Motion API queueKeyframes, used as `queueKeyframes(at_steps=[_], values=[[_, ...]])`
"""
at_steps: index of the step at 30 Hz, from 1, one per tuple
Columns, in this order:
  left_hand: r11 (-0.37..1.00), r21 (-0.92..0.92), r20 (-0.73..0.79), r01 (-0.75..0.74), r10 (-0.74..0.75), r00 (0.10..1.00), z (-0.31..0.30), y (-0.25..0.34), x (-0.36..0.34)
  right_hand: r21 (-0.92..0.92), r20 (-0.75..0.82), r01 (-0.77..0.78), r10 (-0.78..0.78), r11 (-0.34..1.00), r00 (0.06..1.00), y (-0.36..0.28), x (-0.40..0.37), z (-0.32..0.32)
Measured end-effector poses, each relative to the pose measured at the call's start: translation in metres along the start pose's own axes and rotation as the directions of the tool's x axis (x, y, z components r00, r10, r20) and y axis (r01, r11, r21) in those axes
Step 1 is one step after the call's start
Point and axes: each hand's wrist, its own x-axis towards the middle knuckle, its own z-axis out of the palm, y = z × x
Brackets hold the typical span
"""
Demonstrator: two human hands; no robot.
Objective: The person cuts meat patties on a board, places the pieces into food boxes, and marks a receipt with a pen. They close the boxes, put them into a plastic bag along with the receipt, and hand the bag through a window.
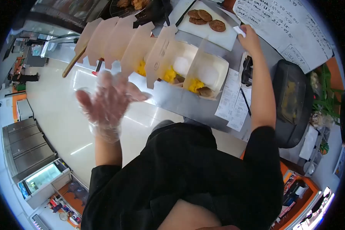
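My left hand [109,97], in a clear plastic glove, is raised with fingers spread over the floor side of the counter, holding nothing. My bare right hand [250,40] reaches forward beside a white cutting board [218,42], its fingers closed on a small white piece [239,31] that looks like paper or cloth. Several brown patties [217,25] lie on the board. Between my hands stands a row of open takeout boxes [159,57]. The nearest ones hold white rice [207,73], yellow food like scrambled egg [195,85] and a brown piece; contents farther along are mostly hidden by lids.
Printed receipts [229,94] and a dark pen [245,101] lie right of the boxes. A black container [274,103] with a clear window stands at the right. A handwritten white sheet [283,27] lies behind. A wooden handle [73,63] sticks out past the counter edge.
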Motion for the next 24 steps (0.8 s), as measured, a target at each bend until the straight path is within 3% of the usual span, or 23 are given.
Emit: queueKeyframes(at_steps=[1,4,7,10,12,16,18,19,20,21,22,24], values=[[0.999,0.039,-0.053,-0.003,0.005,0.999,-0.006,0.010,0.011,-0.249,0.001,-0.036,0.037,0.968,0.999,0.009,0.026,0.005],[0.969,0.236,-0.189,0.077,-0.031,0.981,-0.017,0.026,0.046,-0.471,0.188,-0.172,0.289,0.865,0.939,0.037,0.061,0.038],[0.903,0.392,-0.215,0.176,-0.096,0.972,-0.034,0.037,0.080,-0.454,0.393,-0.020,0.220,0.891,0.893,0.042,0.069,0.033],[0.840,0.466,-0.194,0.277,-0.208,0.959,-0.049,0.046,0.119,-0.478,0.364,-0.002,0.200,0.879,0.910,0.031,0.065,0.027],[0.771,0.508,-0.188,0.385,-0.338,0.922,-0.071,0.051,0.154,-0.497,0.274,-0.088,0.253,0.864,0.928,0.021,0.069,0.019],[0.374,0.797,-0.185,0.474,-0.596,0.781,-0.085,0.033,0.246,-0.540,0.233,-0.070,0.229,0.839,0.945,0.000,0.080,-0.012],[0.148,0.948,-0.110,0.281,-0.678,0.727,-0.124,-0.012,0.291,-0.358,0.277,-0.325,0.432,0.875,0.858,-0.039,0.064,-0.030],[0.065,0.996,0.086,-0.058,-0.631,0.771,-0.139,-0.039,0.308,-0.265,0.309,-0.449,0.516,0.853,0.799,-0.057,0.051,-0.037],[-0.042,0.919,0.292,-0.392,-0.596,0.748,-0.154,-0.067,0.325,-0.180,0.302,-0.530,0.560,0.828,0.772,-0.063,0.036,-0.034],[-0.155,0.816,0.382,-0.557,-0.579,0.721,-0.174,-0.100,0.341,-0.091,0.298,-0.602,0.598,0.793,0.744,-0.066,0.018,-0.028],[-0.268,0.676,0.461,-0.686,-0.572,0.678,-0.189,-0.128,0.354,0.006,0.294,-0.646,0.616,0.763,0.731,-0.068,0.000,-0.020],[-0.397,0.641,0.313,-0.657,-0.646,0.696,-0.192,-0.170,0.372,0.119,0.243,-0.667,0.629,0.736,0.738,-0.066,-0.033,-0.005]])
